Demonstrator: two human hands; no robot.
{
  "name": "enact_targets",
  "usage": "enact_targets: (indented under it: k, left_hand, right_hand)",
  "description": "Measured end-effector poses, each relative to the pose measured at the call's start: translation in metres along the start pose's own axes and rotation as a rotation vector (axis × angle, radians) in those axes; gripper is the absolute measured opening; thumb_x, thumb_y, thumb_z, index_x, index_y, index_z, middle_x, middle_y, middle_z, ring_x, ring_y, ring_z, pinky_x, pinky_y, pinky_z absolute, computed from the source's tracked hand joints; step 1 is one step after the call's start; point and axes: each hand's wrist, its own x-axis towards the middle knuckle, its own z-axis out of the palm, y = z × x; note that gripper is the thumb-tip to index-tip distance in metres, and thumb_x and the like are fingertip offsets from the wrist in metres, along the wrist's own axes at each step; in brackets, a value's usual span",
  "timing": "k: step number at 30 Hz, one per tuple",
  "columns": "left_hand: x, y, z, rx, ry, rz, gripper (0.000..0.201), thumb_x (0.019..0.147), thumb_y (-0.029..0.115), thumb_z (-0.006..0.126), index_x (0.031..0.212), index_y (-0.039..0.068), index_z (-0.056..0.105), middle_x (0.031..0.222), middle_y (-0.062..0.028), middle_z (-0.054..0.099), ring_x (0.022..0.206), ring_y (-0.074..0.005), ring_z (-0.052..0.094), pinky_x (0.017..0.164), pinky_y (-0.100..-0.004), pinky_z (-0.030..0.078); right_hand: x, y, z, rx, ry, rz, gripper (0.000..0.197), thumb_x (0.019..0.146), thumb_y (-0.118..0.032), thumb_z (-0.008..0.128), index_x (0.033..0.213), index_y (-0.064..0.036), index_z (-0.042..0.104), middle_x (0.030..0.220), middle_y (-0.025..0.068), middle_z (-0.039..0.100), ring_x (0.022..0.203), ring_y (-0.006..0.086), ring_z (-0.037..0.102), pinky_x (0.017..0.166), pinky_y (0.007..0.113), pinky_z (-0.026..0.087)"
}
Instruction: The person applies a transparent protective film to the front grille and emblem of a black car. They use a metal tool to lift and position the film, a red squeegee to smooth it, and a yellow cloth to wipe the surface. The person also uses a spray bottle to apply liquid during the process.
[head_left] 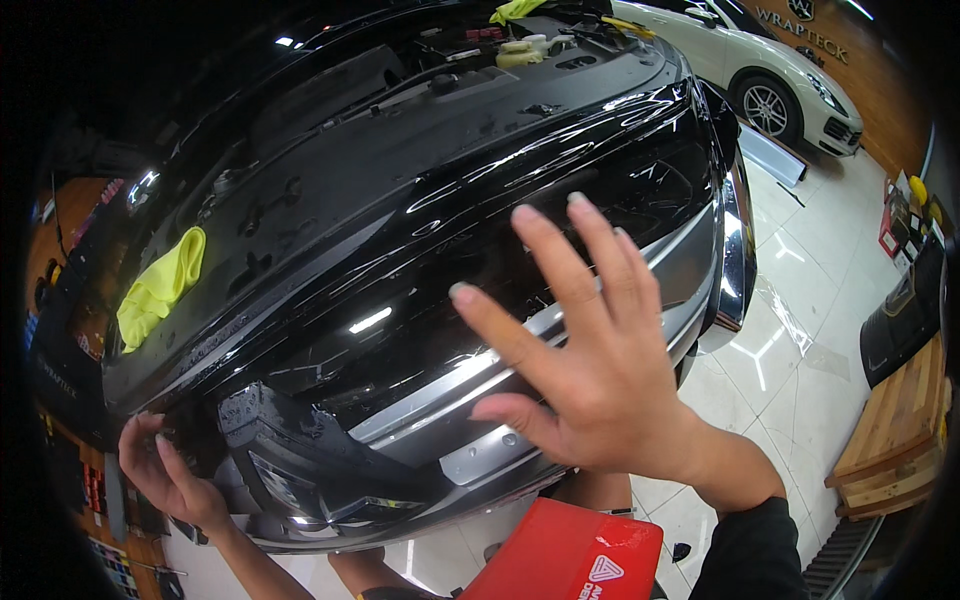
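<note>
My right hand (600,375) is open with fingers spread, over the glossy black front (480,255) of a car and its silver trim strip (425,405). Nothing shows in its grasp; whether the palm touches the surface I cannot tell. At the car's left front corner, my left hand (180,487) has its fingers apart and a little bent, the tips against or near the black edge. Between the hands sits a dark headlight (290,485) with a wet-looking, droplet-covered black piece (265,415) above it. A bright yellow cloth (162,285) lies on the dark upper surface.
A red box-like item (570,555) is close below my right hand. Small bottles (520,52) and another yellow cloth (515,10) rest on the car's far part. To the right stand a white car (770,80), a silvery roll (775,158) and a wooden bench (895,420).
</note>
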Motion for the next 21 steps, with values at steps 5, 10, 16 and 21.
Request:
enact_targets:
  k: [5, 10, 16, 21]
  left_hand:
    - [0.001, 0.003, 0.000, -0.028, -0.009, -0.027, 0.036, 0.107, 0.003, 0.050, 0.142, -0.004, 0.052, 0.125, -0.0141, 0.061, 0.117, -0.0228, 0.058, 0.111, -0.0379, 0.041]
    - [0.001, 0.005, 0.006, -0.032, -0.002, -0.026, 0.036, 0.106, 0.002, 0.052, 0.141, -0.004, 0.052, 0.124, -0.0141, 0.062, 0.117, -0.0225, 0.058, 0.111, -0.0378, 0.041]
    - [0.003, 0.006, 0.007, -0.082, -0.007, -0.009, 0.034, 0.105, 0.002, 0.053, 0.139, -0.004, 0.055, 0.121, -0.0142, 0.063, 0.114, -0.0218, 0.059, 0.109, -0.0373, 0.042]
    - [0.005, 0.008, 0.015, -0.045, 0.010, -0.016, 0.034, 0.105, 0.003, 0.053, 0.139, -0.004, 0.055, 0.120, -0.0136, 0.063, 0.114, -0.0220, 0.059, 0.108, -0.0370, 0.042]
  right_hand:
    - [0.004, 0.030, 0.001, -0.120, 0.097, 0.128, 0.063, 0.099, -0.054, 0.065, 0.152, -0.0209, 0.062, 0.163, 0.0294, 0.038, 0.148, 0.0550, 0.036, 0.118, 0.062, 0.030]
    - [0.006, -0.008, 0.006, 0.068, 0.040, 0.047, 0.069, 0.090, -0.054, 0.075, 0.149, -0.0190, 0.063, 0.167, 0.0304, 0.033, 0.155, 0.0547, 0.027, 0.118, 0.072, 0.025]
    - [0.006, 0.006, 0.005, -0.032, 0.119, 0.175, 0.066, 0.094, -0.052, 0.072, 0.150, -0.0183, 0.062, 0.164, 0.0321, 0.036, 0.153, 0.0555, 0.030, 0.117, 0.073, 0.025]
    - [0.009, -0.035, 0.007, 0.218, 0.058, 0.037, 0.060, 0.091, -0.047, 0.076, 0.143, -0.0177, 0.067, 0.166, 0.0310, 0.032, 0.155, 0.0549, 0.026, 0.119, 0.074, 0.023]
